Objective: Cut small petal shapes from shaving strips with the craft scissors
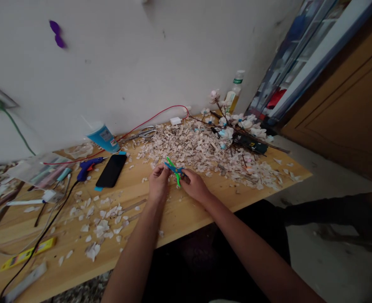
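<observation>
Just above the wooden table, my right hand point(194, 184) is closed around small scissors point(175, 170) with one green and one blue half. Their halves cross and stand spread apart, tips toward my other hand. Close by on the left, my left hand point(158, 180) is closed in a pinch at the scissor tips. What it pinches is too small to make out. Behind both hands lies a broad heap of pale dried petals point(186, 143). Several loose petals point(102, 227) are scattered to the left of my left forearm.
Left on the table point(135, 235) are a black phone point(111, 170), a blue glue gun point(89, 167) with a black cord, a blue cup point(103, 138) and a yellow box point(29, 253). Blossom branches point(236, 122) and a bottle point(234, 92) stand at the back right.
</observation>
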A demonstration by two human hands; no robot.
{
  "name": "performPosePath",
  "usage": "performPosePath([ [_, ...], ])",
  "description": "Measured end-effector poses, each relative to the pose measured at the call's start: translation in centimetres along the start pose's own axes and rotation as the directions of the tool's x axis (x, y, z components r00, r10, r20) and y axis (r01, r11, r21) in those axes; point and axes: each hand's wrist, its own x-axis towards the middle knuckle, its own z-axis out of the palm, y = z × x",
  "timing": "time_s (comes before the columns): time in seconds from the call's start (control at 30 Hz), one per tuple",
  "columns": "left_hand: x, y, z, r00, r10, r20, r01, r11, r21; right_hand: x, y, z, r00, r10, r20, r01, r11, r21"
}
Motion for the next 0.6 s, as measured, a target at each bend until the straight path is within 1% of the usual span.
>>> performPosePath([
  [0.2,0.2,-0.6,-0.2,0.999,0.005,-0.05,-0.003,0.999,0.047,0.0,0.1,0.2,0.996,-0.091,-0.017,0.088,0.987,-0.135],
  [0.37,0.3,-0.7,-0.3,0.998,0.048,-0.031,-0.046,0.997,0.063,-0.1,0.2,0.4,0.995,-0.101,-0.016,0.096,0.977,-0.193],
  [0.47,0.1,-0.3,0.0,0.999,0.04,-0.013,-0.039,0.998,0.058,-0.1,0.2,0.4,0.994,-0.11,-0.01,0.105,0.97,-0.219],
  [0.6,-0.3,0.2,0.4,1.0,0.013,-0.015,-0.012,1.0,0.02,-0.1,0.3,0.5,0.994,-0.111,-0.018,0.103,0.968,-0.229],
])
